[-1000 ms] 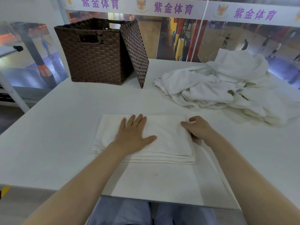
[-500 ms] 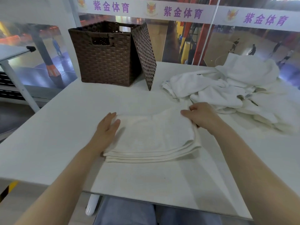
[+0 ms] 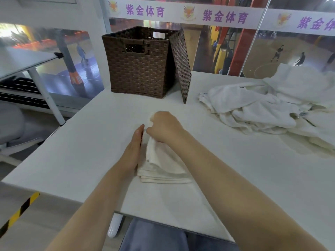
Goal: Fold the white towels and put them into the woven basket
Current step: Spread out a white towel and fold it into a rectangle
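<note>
A folded white towel lies on the white table right in front of me. My right hand grips the towel's far edge and has drawn it over to the left, so the cloth stands doubled up under my forearm. My left hand stands on its edge with straight fingers, pressed against the towel's left side. The brown woven basket stands open at the table's far left, apart from both hands. A heap of loose white towels lies at the far right.
The basket's woven lid leans upright against its right side. A glass partition runs behind the table. Another white table and a grey chair stand off to the left, past the table's edge.
My right hand has carried the towel's right edge across to the left, folding it over. My left hand turned from lying flat on the towel to standing on edge at its left side.
</note>
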`<state>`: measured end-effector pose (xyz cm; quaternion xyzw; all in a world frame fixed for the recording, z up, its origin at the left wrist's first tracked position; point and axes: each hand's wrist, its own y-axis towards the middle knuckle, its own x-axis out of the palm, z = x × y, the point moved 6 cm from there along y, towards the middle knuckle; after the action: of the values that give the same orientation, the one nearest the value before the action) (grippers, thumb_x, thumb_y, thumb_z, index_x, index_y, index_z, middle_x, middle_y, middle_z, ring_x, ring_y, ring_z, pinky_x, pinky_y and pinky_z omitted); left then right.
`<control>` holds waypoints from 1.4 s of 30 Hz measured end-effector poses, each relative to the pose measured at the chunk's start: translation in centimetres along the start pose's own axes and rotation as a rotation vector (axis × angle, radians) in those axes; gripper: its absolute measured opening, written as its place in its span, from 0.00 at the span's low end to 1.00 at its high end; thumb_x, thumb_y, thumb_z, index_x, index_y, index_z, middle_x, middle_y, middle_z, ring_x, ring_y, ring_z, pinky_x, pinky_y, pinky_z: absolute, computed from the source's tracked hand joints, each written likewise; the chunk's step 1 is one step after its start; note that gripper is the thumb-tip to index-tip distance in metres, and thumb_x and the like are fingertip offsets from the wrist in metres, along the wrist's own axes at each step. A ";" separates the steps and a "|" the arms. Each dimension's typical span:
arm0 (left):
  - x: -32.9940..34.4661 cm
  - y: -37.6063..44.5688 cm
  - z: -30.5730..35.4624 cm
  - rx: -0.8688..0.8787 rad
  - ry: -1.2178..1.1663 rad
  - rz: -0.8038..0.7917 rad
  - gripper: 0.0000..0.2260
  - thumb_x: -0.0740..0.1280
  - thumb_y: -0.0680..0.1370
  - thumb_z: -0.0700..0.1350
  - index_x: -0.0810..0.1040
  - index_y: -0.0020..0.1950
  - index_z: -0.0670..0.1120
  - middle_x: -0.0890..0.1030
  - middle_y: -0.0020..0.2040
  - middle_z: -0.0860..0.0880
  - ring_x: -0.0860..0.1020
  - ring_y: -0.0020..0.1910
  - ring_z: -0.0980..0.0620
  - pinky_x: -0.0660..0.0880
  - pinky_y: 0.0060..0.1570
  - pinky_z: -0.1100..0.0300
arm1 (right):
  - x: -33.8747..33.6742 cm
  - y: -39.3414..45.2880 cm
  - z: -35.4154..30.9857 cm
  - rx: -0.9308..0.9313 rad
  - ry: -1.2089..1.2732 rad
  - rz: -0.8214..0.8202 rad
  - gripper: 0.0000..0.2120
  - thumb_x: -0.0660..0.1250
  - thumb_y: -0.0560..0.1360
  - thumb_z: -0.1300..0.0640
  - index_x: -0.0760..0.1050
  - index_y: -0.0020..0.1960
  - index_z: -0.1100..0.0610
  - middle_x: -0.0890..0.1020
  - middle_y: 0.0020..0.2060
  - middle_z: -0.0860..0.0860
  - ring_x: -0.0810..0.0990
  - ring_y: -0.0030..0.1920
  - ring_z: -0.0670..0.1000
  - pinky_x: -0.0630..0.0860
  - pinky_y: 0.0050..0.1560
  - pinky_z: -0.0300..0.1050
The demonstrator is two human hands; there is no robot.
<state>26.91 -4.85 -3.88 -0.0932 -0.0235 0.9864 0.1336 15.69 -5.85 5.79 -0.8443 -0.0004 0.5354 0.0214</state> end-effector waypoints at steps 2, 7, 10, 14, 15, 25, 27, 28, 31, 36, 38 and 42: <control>0.2 -0.4 0.5 0.007 -0.044 -0.002 0.22 0.43 0.82 0.62 0.69 0.69 0.63 0.79 0.63 0.59 0.75 0.62 0.66 0.72 0.58 0.70 | 2.6 -0.2 -0.9 -0.027 0.002 -0.067 0.07 0.64 0.77 0.56 0.77 0.51 0.58 0.79 0.45 0.53 0.80 0.50 0.55 0.69 0.41 0.43; -1.1 -0.8 1.1 0.060 -0.003 0.040 0.28 0.48 0.82 0.62 0.53 0.80 0.52 0.59 0.77 0.58 0.60 0.72 0.66 0.59 0.64 0.78 | 3.9 -1.6 0.3 -0.172 0.312 -0.141 0.14 0.58 0.80 0.60 0.75 0.63 0.56 0.81 0.55 0.52 0.79 0.55 0.51 0.73 0.54 0.42; -1.5 -0.7 1.3 0.062 0.048 0.046 0.25 0.53 0.84 0.55 0.50 0.80 0.54 0.56 0.78 0.59 0.57 0.72 0.64 0.55 0.64 0.72 | 1.7 -2.6 3.3 -0.232 0.412 0.079 0.16 0.57 0.79 0.66 0.76 0.62 0.55 0.82 0.53 0.49 0.79 0.55 0.47 0.72 0.58 0.38; -0.3 -0.6 3.3 0.274 0.286 0.097 0.22 0.57 0.83 0.49 0.59 0.77 0.55 0.56 0.79 0.56 0.54 0.76 0.59 0.51 0.74 0.61 | 0.9 -3.4 7.9 -0.235 0.125 0.200 0.17 0.61 0.80 0.58 0.73 0.68 0.55 0.76 0.66 0.49 0.71 0.68 0.50 0.62 0.68 0.38; 0.3 -0.6 3.8 0.369 0.409 0.107 0.21 0.56 0.82 0.49 0.62 0.76 0.53 0.57 0.79 0.54 0.54 0.77 0.57 0.51 0.75 0.59 | 1.7 -3.5 8.6 -0.225 0.056 0.136 0.20 0.61 0.81 0.53 0.70 0.72 0.54 0.71 0.71 0.50 0.66 0.73 0.51 0.57 0.72 0.40; 2.3 1.0 0.6 0.209 1.126 -0.121 0.31 0.46 0.81 0.64 0.45 0.81 0.53 0.42 0.80 0.56 0.39 0.78 0.58 0.39 0.77 0.50 | 5.3 -3.9 10.1 -0.208 0.137 -0.010 0.27 0.55 0.81 0.40 0.58 0.78 0.46 0.51 0.79 0.42 0.43 0.78 0.41 0.44 0.78 0.46; 2.0 1.4 0.9 0.211 1.181 -0.149 0.31 0.46 0.81 0.64 0.44 0.81 0.53 0.41 0.80 0.56 0.39 0.78 0.57 0.39 0.77 0.50 | 5.2 -4.8 10.7 -0.191 0.289 0.037 0.27 0.58 0.80 0.41 0.61 0.77 0.46 0.53 0.78 0.39 0.44 0.77 0.37 0.47 0.78 0.43; 1.7 1.6 1.1 0.216 1.208 -0.160 0.31 0.46 0.81 0.63 0.44 0.81 0.52 0.41 0.80 0.55 0.40 0.78 0.57 0.39 0.77 0.50 | 5.2 -5.4 11.0 -0.194 0.302 0.049 0.28 0.58 0.79 0.39 0.60 0.77 0.46 0.53 0.78 0.38 0.44 0.76 0.36 0.47 0.77 0.42; 0.7 2.0 1.9 0.213 1.298 -0.158 0.28 0.47 0.83 0.58 0.46 0.80 0.51 0.44 0.81 0.52 0.42 0.79 0.54 0.40 0.76 0.48 | 5.6 -6.5 11.0 -0.227 0.171 0.015 0.32 0.54 0.79 0.36 0.54 0.79 0.47 0.48 0.78 0.38 0.41 0.77 0.38 0.44 0.76 0.40; 2.9 1.4 4.2 0.355 1.212 -0.069 0.25 0.51 0.82 0.52 0.55 0.79 0.50 0.52 0.80 0.51 0.49 0.79 0.52 0.43 0.76 0.52 | 6.7 -4.2 9.3 -0.220 0.032 0.014 0.34 0.46 0.79 0.35 0.48 0.80 0.50 0.46 0.79 0.46 0.42 0.78 0.45 0.44 0.78 0.48; 3.7 0.8 3.4 0.347 1.121 -0.071 0.30 0.44 0.79 0.61 0.54 0.80 0.52 0.54 0.80 0.53 0.50 0.79 0.53 0.44 0.76 0.53 | 7.3 -2.7 8.9 -0.225 0.058 -0.004 0.33 0.49 0.80 0.40 0.47 0.80 0.53 0.46 0.80 0.47 0.43 0.79 0.47 0.45 0.78 0.50; 2.1 1.5 0.3 0.275 1.191 -0.062 0.37 0.38 0.73 0.71 0.49 0.80 0.57 0.49 0.80 0.55 0.48 0.79 0.52 0.44 0.77 0.52 | 6.4 0.4 8.7 -0.263 0.160 0.019 0.26 0.52 0.84 0.48 0.53 0.80 0.52 0.52 0.79 0.47 0.48 0.78 0.46 0.48 0.78 0.48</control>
<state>24.45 -5.78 -4.03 -0.6099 0.1801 0.7543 0.1631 10.56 -5.77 -3.72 -0.8798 -0.0609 0.4619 -0.0943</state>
